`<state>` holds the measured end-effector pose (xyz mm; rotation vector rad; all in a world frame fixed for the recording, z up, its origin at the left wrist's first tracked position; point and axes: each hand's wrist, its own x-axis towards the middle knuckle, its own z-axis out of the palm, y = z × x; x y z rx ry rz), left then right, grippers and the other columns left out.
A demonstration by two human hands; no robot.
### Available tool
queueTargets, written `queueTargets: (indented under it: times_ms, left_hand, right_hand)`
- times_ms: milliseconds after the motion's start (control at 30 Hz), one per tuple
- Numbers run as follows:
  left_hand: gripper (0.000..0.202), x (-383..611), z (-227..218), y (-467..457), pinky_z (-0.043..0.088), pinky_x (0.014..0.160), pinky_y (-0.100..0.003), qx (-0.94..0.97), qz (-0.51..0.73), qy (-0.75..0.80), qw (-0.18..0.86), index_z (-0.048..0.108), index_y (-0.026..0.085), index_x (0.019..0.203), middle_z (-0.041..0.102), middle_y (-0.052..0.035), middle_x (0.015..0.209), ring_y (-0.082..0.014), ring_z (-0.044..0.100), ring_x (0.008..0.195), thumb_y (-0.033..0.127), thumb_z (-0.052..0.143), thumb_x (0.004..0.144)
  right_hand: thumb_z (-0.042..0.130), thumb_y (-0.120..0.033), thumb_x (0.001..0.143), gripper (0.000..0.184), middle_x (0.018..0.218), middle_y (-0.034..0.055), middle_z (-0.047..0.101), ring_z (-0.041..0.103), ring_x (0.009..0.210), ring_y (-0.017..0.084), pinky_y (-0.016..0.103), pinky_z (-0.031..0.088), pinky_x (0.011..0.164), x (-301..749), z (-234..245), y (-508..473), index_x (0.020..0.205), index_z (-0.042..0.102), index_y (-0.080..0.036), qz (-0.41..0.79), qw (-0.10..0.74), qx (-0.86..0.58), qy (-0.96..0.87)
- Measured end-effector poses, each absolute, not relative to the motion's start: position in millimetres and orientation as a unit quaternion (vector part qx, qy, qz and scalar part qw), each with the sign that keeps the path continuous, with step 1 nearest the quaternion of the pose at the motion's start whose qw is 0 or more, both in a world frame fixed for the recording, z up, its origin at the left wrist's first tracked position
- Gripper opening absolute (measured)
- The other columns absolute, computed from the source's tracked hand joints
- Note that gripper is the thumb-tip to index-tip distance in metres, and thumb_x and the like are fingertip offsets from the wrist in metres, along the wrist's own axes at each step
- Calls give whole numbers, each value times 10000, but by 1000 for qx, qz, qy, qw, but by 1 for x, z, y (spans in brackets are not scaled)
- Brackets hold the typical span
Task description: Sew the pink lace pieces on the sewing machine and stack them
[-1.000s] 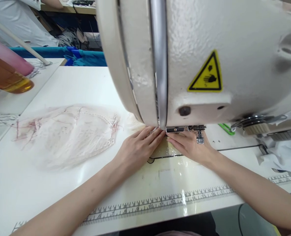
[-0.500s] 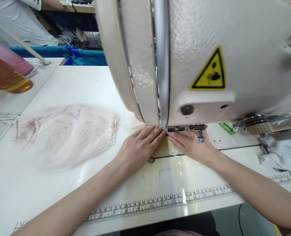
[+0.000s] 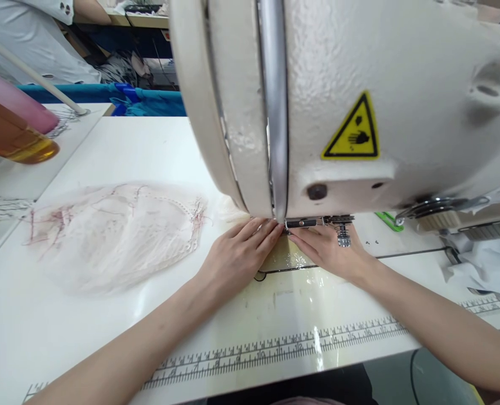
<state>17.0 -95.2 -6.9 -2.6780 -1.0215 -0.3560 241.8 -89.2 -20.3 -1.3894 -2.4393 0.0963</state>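
Observation:
My left hand (image 3: 237, 247) lies palm down on the machine bed with its fingers stretched towards the needle area of the white sewing machine (image 3: 334, 67). A bit of pale sheer fabric (image 3: 232, 210) shows just beyond these fingers; most of it is hidden by the machine head and the hand. From the other side, my right hand (image 3: 332, 253) reaches under the head, its thumb and fingers extended towards the same spot. A metal attachment (image 3: 343, 230) with a knurled screw partly covers the right fingers. Both sets of fingertips nearly meet beside the presser area.
A sheer white lace piece (image 3: 119, 236) with reddish threads lies on the left of the table. A printed ruler (image 3: 250, 357) runs along the front edge. Bottle-like pink (image 3: 17, 95) and amber (image 3: 13, 132) objects lean in at left. Green snips (image 3: 389, 221) and white cloth (image 3: 490, 267) are right.
The view has shifted slightly, so the machine head and its yellow warning sign appear a little lower and further left. Both hands stay in nearly the same place.

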Motion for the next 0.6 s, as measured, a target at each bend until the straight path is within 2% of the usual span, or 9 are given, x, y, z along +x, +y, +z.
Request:
queueTargets:
  times_ms: [133,267,600]
  left_hand:
    - [379,18,-5,-94,503,957,-370,-918,-117,-344,160,567,87,1261,645,-96,1242,-241,606,1142,67,387,928]
    - [377,18,-5,-93,496,955,-373,-917,-119,-357,137,575,118,1256,654,-99,1227,-231,626,1107,69,404,923]
    - [332,22,-1,-92,542,812,-371,-911,-117,-366,150,614,94,1189,717,-116,1036,-243,665,929,105,404,932]
  right_hand:
    - [492,-410,919,369,1080,79,664,640,906,256,400,571,666,242,-19,-90,1279,563,-380,27,161,-485,-859]
    - [466,-419,934,349,1032,75,683,646,888,240,370,558,670,241,-21,-92,1257,588,-370,2,171,-484,-858]
    - [500,-416,921,363,1089,69,671,616,968,236,336,541,716,237,-28,-89,1265,589,-340,-21,198,-456,-868]
